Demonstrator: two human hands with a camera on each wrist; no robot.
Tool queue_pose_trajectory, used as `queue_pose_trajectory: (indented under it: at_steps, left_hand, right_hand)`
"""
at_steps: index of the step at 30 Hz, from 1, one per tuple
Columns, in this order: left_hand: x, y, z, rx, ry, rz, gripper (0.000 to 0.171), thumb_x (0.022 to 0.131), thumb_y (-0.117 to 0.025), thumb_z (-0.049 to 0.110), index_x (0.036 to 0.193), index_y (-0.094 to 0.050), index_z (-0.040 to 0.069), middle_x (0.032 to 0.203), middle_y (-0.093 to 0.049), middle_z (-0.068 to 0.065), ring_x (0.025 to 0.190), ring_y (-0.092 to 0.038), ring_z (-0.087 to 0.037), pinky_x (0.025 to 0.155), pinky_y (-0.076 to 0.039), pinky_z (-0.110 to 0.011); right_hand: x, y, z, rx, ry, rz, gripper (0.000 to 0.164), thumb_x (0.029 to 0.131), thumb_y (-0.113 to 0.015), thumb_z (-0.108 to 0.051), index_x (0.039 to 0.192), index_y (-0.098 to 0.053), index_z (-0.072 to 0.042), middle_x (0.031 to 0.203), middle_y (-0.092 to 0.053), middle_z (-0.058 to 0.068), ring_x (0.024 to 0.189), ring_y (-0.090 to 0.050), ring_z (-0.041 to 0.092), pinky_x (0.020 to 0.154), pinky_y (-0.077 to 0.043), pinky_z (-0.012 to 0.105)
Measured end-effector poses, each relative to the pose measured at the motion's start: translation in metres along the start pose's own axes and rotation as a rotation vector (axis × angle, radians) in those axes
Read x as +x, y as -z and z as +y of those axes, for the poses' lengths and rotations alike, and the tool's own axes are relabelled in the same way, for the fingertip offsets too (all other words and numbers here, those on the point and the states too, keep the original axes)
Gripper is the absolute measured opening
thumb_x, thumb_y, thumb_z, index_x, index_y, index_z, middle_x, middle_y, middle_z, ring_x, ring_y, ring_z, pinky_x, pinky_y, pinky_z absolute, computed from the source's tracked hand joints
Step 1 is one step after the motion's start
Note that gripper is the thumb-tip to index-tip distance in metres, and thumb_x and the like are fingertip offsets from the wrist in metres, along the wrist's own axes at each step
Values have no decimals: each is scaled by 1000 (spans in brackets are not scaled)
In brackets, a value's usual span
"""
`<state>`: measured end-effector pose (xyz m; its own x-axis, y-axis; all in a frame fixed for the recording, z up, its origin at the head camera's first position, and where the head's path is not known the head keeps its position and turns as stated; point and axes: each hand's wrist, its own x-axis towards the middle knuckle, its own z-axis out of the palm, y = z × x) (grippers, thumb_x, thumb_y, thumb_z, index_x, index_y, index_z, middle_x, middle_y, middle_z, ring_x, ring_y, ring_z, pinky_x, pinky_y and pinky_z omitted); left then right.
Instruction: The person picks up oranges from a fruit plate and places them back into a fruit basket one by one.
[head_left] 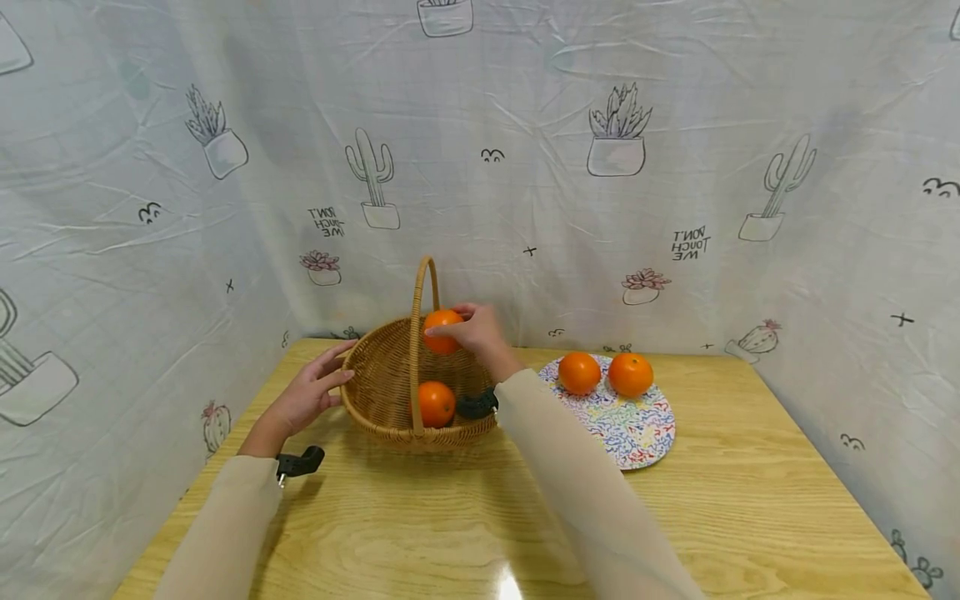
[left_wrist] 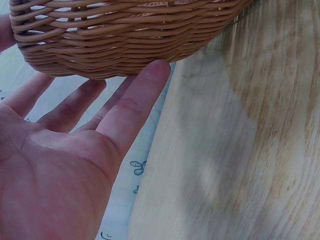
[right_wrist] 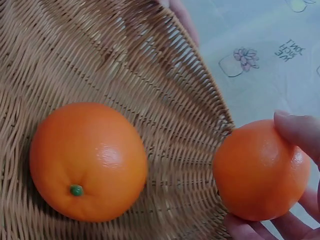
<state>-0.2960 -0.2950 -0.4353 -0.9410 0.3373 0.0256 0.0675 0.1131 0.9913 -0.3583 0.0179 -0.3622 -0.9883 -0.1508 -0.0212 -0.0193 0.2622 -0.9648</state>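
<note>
A wicker basket (head_left: 381, 367) with a tall hoop handle stands at the back left of the table. My left hand (head_left: 309, 390) is at its left side, fingers fairly straight; in the left wrist view the thumb (left_wrist: 152, 75) touches the woven outer wall. My right hand (head_left: 482, 333) grips an orange (head_left: 442, 332) between thumb and fingers, held up inside the basket's back right part. A second orange (right_wrist: 90, 162), with a green stem spot, lies on the basket floor. In the right wrist view the held orange (right_wrist: 261, 170) appears near the rim.
Right of the basket lies a round plate (head_left: 637, 429) with a colourful squiggle pattern. Two oranges, one left (head_left: 579, 372) and one right (head_left: 631, 375), sit on its back part. A patterned curtain (head_left: 555, 208) hangs behind the wooden table (head_left: 405, 525).
</note>
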Motion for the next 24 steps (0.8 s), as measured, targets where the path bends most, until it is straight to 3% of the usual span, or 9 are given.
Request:
queue_pose_trajectory:
  at_steps: [7,15,24]
  left_hand:
    - [1,1,1,-2,-1,-9,68,109,-53,23,166,-17,16,165,-21,-26,132,-53,-22,91,-61,-35]
    - [1,1,1,3,2,-7,69,109,-53,24,166,-16,16,164,-22,-26,127,-56,-14,91,-61,-33]
    - [2,2,1,-8,10,-11,69,108,-54,23,166,-17,16,164,-23,-27,128,-57,-16,90,-61,-34]
  right_hand:
    - [4,-11,6,-42,-43,41,63,76,-93,-20,132,-67,-7,134,-62,17,119,-63,36,97,-58,45]
    - [7,-18,13,-101,-96,40,69,77,-92,-20,139,-64,-8,141,-60,16,123,-61,35,99,-57,45]
    - [7,-22,14,-105,-113,54,69,77,-92,-18,138,-63,-3,143,-59,17,126,-59,36,103,-55,47]
